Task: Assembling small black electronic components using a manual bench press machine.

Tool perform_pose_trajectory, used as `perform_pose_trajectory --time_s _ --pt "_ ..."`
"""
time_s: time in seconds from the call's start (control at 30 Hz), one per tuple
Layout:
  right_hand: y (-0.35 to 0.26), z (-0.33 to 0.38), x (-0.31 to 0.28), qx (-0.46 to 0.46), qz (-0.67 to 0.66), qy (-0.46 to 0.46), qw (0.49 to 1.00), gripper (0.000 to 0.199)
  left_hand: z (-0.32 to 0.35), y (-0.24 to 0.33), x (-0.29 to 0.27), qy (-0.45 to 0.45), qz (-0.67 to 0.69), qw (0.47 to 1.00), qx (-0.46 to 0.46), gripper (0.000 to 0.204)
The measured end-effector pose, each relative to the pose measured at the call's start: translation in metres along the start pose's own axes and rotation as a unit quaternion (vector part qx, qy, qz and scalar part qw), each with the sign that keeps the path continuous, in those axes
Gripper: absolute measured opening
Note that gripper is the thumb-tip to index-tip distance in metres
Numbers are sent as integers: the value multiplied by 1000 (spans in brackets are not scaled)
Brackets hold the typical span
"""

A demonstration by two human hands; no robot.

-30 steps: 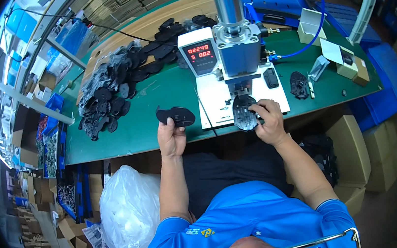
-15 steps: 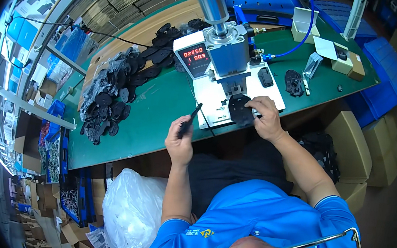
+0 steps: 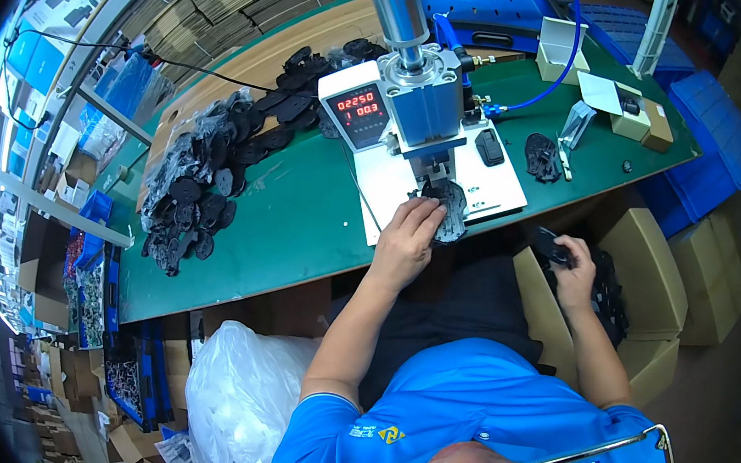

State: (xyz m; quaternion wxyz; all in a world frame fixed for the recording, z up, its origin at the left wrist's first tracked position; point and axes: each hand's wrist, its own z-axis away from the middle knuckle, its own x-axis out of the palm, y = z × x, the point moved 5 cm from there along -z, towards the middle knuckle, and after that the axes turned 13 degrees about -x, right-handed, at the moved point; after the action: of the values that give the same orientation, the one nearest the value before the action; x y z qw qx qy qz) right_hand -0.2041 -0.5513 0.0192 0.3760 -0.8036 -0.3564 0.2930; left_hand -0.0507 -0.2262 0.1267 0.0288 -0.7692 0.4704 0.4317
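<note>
Fingertips (image 3: 430,206) of your left hand (image 3: 405,238) lie over the left edge of a rounded black plastic part (image 3: 453,219), which sits just ahead and to the right of that hand, beneath the head of a bench press (image 3: 426,113). You are touching this part, but whether your grip closes on it cannot be told. Your right hand (image 3: 576,273), well apart to the right, grasps a second black part (image 3: 553,246) between thumb and fingers, above an open cardboard box (image 3: 664,288). More black parts (image 3: 607,298) show in the box, beneath and beside your right hand. Under your left fingers runs the press's white base plate (image 3: 498,184), with a small black oval piece (image 3: 490,148) on it, farther out and to the right of that hand. The red-lit display (image 3: 357,110) faces you, beyond and left of your left hand. A heap of black parts (image 3: 200,187) spreads over the green counter (image 3: 288,221), well to the left of both hands. One black piece (image 3: 542,158) lies on the counter beyond your right hand. A white plastic bag (image 3: 240,401) stands below and left of your left hand.
</note>
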Motion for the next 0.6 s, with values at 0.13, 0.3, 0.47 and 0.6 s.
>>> perform_pose_trajectory --time_s 0.13,0.3,0.47,0.6 --pt "53 31 -55 73 134 24 988 33 1 3 -1 -19 -20 999 -20 57" --pt "151 64 -101 161 237 33 957 36 -4 9 4 -21 -18 999 -23 54" --pt "133 43 -54 229 208 -103 945 74 -2 8 0 -14 -15 999 -38 61" --pt "48 -6 0 46 196 -90 975 62 -4 11 -4 -32 -16 998 -51 63"
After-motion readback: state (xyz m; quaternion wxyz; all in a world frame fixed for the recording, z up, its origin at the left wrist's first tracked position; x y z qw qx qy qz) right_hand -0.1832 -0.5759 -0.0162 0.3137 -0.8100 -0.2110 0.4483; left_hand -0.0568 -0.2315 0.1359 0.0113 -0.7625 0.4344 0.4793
